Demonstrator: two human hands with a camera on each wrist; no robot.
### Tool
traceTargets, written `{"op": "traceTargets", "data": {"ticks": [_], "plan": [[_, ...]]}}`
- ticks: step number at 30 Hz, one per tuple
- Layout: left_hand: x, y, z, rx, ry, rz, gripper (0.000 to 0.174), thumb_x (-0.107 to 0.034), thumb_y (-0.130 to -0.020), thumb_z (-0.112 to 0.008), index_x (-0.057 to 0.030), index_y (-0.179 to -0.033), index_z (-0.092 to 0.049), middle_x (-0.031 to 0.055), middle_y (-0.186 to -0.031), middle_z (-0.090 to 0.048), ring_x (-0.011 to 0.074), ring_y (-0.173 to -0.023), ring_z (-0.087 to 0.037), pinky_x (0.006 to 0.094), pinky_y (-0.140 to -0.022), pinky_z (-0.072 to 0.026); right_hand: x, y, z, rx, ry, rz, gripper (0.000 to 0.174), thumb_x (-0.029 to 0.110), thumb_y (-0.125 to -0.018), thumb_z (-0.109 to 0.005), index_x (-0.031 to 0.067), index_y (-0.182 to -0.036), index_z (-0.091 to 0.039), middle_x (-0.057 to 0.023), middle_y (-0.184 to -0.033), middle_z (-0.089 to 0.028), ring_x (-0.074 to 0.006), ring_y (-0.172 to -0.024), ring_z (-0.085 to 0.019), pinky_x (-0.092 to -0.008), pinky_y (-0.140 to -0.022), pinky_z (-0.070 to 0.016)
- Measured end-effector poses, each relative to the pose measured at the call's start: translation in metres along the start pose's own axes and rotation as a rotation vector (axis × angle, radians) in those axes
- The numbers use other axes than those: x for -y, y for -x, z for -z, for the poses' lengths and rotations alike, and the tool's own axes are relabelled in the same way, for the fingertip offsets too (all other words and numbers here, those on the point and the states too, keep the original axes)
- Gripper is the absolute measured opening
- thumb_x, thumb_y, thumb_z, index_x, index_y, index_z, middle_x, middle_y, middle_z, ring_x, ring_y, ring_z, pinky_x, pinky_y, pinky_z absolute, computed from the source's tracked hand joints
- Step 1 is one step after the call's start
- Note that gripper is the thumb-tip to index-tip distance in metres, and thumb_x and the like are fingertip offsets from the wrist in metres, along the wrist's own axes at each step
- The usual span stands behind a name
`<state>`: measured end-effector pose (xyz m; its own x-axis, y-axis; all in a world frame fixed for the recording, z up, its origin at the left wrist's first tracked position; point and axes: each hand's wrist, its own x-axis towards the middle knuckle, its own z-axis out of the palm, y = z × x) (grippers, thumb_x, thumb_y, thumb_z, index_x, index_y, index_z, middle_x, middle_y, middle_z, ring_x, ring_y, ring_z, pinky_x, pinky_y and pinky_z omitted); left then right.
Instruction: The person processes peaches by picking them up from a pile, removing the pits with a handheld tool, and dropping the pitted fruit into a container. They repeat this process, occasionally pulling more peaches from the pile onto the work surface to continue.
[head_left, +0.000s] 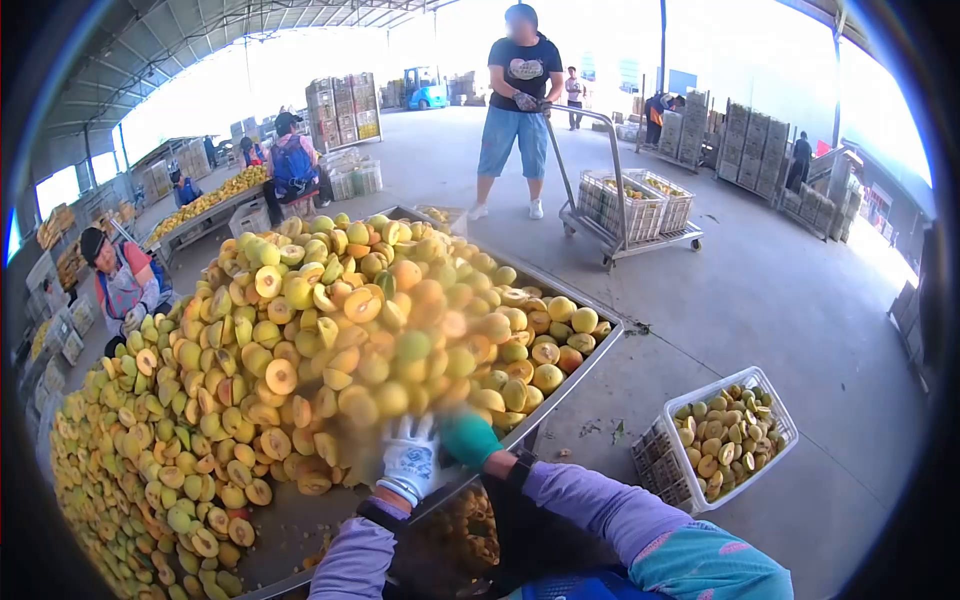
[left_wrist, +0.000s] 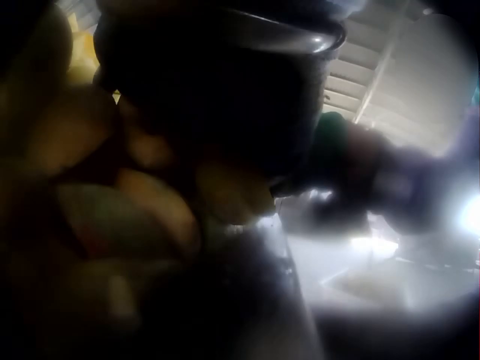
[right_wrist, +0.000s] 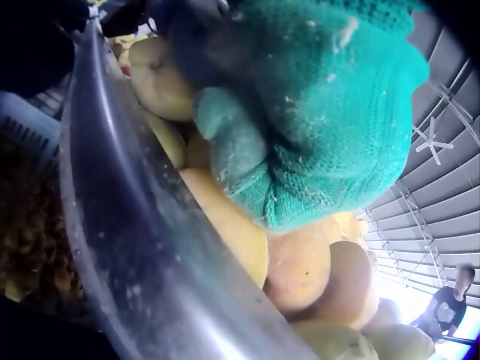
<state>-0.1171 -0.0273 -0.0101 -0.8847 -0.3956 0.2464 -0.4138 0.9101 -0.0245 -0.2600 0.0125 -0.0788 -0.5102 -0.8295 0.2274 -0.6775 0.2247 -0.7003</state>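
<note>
A large heap of yellow peaches (head_left: 280, 376), many cut in halves with pits showing, fills a metal-edged sorting table (head_left: 578, 378). My left hand (head_left: 410, 462), in a white glove with blue print, reaches into the near side of the heap with its fingers straight against the fruit. Just right of it is my right hand (head_left: 470, 440) in a green knit glove. In the right wrist view its fingers are curled over peaches (right_wrist: 300, 266) beside the metal rim (right_wrist: 142, 202); I cannot tell whether it holds one. The left wrist view is dark, with fruit (left_wrist: 161, 202) dimly visible.
A white plastic crate (head_left: 655, 465) of peach halves stands on the floor at right. Beyond the table, a person (head_left: 525, 90) holds a trolley (head_left: 630, 245) loaded with crates. Another person (head_left: 125, 280) sits at left. Stacked crates (head_left: 345, 110) stand further back.
</note>
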Motion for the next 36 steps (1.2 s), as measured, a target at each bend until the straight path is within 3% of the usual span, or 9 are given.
{"op": "traceTargets", "data": {"ticks": [8,13,19,20,23,26,30,32,36], "plan": [[0.064,0.1,0.023,0.186,-0.113,0.274,0.073,-0.064,-0.066,-0.068,-0.0247,-0.127,-0.058,0.0023,-0.148,-0.032,0.0397,-0.128,-0.033,0.0613,-0.097,-0.032,0.094,0.039,-0.076,0.094,-0.252,-0.142,0.042,0.037,-0.097,-0.042,-0.003,-0.105,-0.048,-0.0261,-0.083,-0.064,-0.0477,-0.079,-0.061,-0.0524,-0.071,-0.0483],[0.088,0.135,0.029,0.181,-0.156,0.395,0.07,-0.058,-0.071,-0.069,-0.0264,-0.132,-0.053,0.0065,-0.144,-0.036,0.0367,-0.123,-0.04,0.0556,-0.095,-0.0379,0.091,0.042,-0.126,0.129,-0.296,0.13,0.04,0.035,-0.097,-0.042,-0.0037,-0.099,-0.05,-0.028,-0.085,-0.062,-0.0443,-0.084,-0.061,-0.0508,-0.07,-0.0477],[0.062,0.136,0.03,0.033,-0.226,0.639,0.067,-0.051,-0.075,-0.069,-0.023,-0.133,-0.051,0.0067,-0.124,-0.051,0.0306,-0.109,-0.05,0.0501,-0.086,-0.0434,0.082,0.059,-0.094,0.143,-0.488,-0.07,0.05,0.044,-0.095,-0.046,-0.005,-0.089,-0.056,-0.024,-0.076,-0.062,-0.0363,-0.068,-0.063,-0.0438,-0.061,-0.0483],[0.061,0.134,0.028,0.056,-0.242,0.678,0.066,-0.05,-0.076,-0.069,-0.022,-0.133,-0.051,0.0066,-0.121,-0.053,0.0301,-0.109,-0.05,0.0499,-0.086,-0.0435,0.095,0.059,-0.059,0.341,-0.621,-0.174,0.055,0.048,-0.095,-0.046,-0.0059,-0.089,-0.058,-0.0201,-0.072,-0.062,-0.03,-0.062,-0.063,-0.0396,-0.058,-0.0493],[0.056,0.134,0.031,0.001,-0.206,0.702,0.059,-0.039,-0.078,-0.068,-0.0155,-0.13,-0.054,0.009,-0.114,-0.06,0.0305,-0.106,-0.053,0.0464,-0.089,-0.0444,0.097,0.055,-0.036,0.335,-0.605,-0.104,0.057,0.049,-0.095,-0.045,-0.0064,-0.094,-0.057,-0.0155,-0.069,-0.061,-0.0241,-0.059,-0.061,-0.0356,-0.056,-0.049],[0.072,0.151,0.02,-0.09,-0.029,0.647,0.054,-0.024,-0.075,-0.07,-0.0098,-0.125,-0.057,0.0118,-0.118,-0.061,0.0318,-0.11,-0.054,0.0409,-0.098,-0.0429,0.088,0.055,-0.002,0.498,-0.796,-0.273,0.057,0.047,-0.096,-0.042,-0.0075,-0.099,-0.058,-0.0256,-0.08,-0.064,-0.0391,-0.077,-0.064,-0.044,-0.068,-0.0485],[0.085,0.157,0.022,-0.198,0.108,0.693,0.067,-0.015,-0.063,-0.081,-0.0066,-0.125,-0.056,0.016,-0.123,-0.057,0.0331,-0.113,-0.053,0.0398,-0.098,-0.0436,0.062,0.065,-0.028,0.415,-0.85,-0.278,0.056,0.049,-0.096,-0.044,-0.0055,-0.106,-0.056,-0.0267,-0.091,-0.064,-0.0399,-0.086,-0.063,-0.044,-0.075,-0.0485],[0.083,0.152,0.027,-0.112,0.065,0.862,0.068,-0.024,-0.064,-0.082,-0.0076,-0.124,-0.056,0.0151,-0.124,-0.056,0.034,-0.113,-0.053,0.0413,-0.099,-0.0415,0.065,0.064,-0.018,0.424,-0.836,-0.273,0.056,0.048,-0.096,-0.044,-0.0055,-0.106,-0.056,-0.0268,-0.091,-0.064,-0.04,-0.086,-0.063,-0.0438,-0.075,-0.0484],[0.121,0.167,0.023,0.052,0.29,0.829,0.072,-0.02,-0.063,-0.083,-0.0072,-0.128,-0.054,0.0154,-0.119,-0.062,0.033,-0.106,-0.059,0.0402,-0.096,-0.0435,0.058,0.065,-0.041,0.345,-0.774,-0.129,0.051,0.045,-0.097,-0.044,-0.0049,-0.105,-0.055,-0.0247,-0.086,-0.064,-0.0359,-0.082,-0.064,-0.041,-0.074,-0.0488]]}}
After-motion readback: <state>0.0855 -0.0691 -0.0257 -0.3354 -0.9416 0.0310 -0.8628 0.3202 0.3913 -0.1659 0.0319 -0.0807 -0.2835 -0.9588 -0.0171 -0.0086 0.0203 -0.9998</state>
